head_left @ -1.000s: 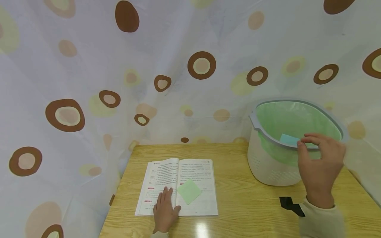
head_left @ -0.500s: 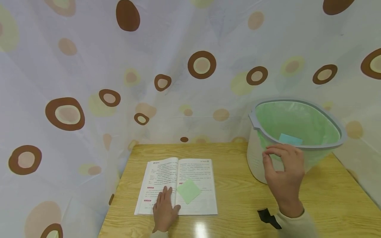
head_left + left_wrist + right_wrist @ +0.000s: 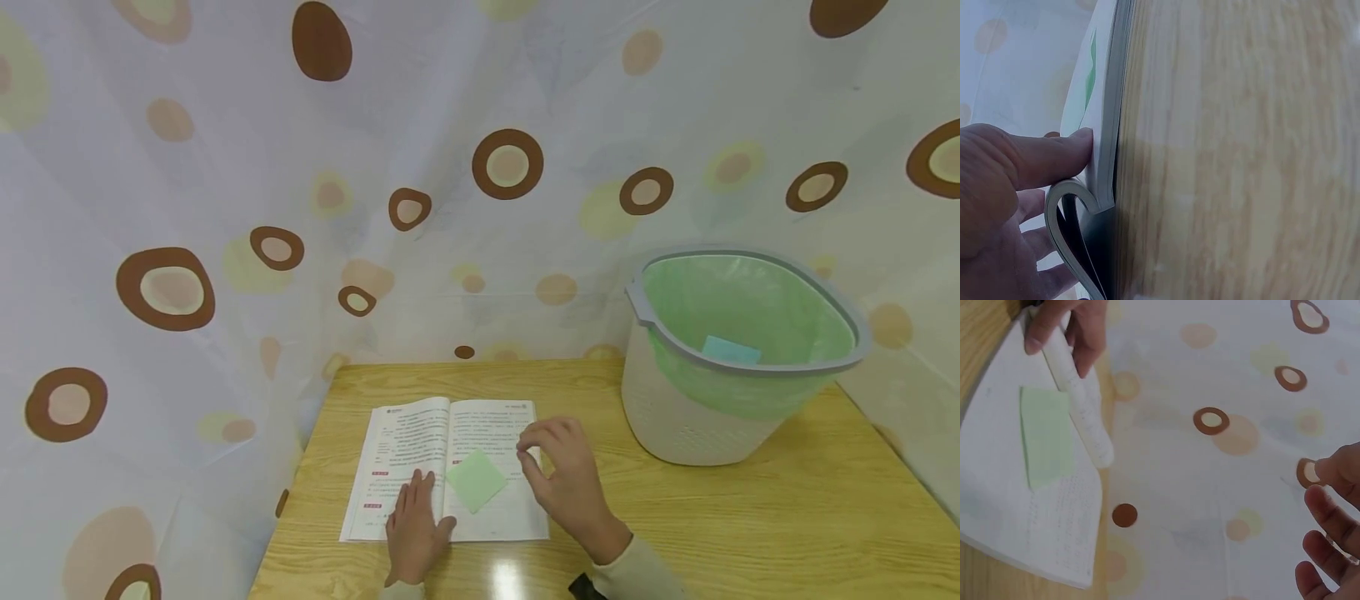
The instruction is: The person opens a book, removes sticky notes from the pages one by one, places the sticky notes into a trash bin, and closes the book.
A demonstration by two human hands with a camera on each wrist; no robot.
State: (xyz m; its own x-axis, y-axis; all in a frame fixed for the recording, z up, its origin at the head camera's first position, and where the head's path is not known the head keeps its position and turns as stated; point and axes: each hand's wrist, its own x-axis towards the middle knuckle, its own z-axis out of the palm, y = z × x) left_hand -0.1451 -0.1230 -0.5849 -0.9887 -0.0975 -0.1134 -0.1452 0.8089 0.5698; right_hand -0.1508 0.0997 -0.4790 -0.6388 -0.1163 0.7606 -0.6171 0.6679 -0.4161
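Note:
An open book (image 3: 517, 515) lies on the wooden table, with a light green sticky note (image 3: 476, 481) turned like a diamond on its right page. My left hand (image 3: 415, 532) rests flat on the lower left page, its thumb pointing across the spine. In the left wrist view that thumb (image 3: 1054, 156) presses near the fold, the pages bulging beneath it. Over the book's right edge hovers my right hand (image 3: 567, 483), fingers loosely bent and nothing held. From the right wrist view, its fingers (image 3: 1329, 515) are apart from the green note (image 3: 1047, 437).
A whitish basket (image 3: 678, 429) with a grey rim and green liner stands at the table's right back. Inside it a blue paper slip (image 3: 731, 350) shows just past the near rim. Patterned curtain (image 3: 420, 125) surrounds the table (image 3: 585, 392) behind and at the sides.
My right hand has let go of the blue slip inside the basket and moved left and down to the book. The left hand and the green note have stayed put.

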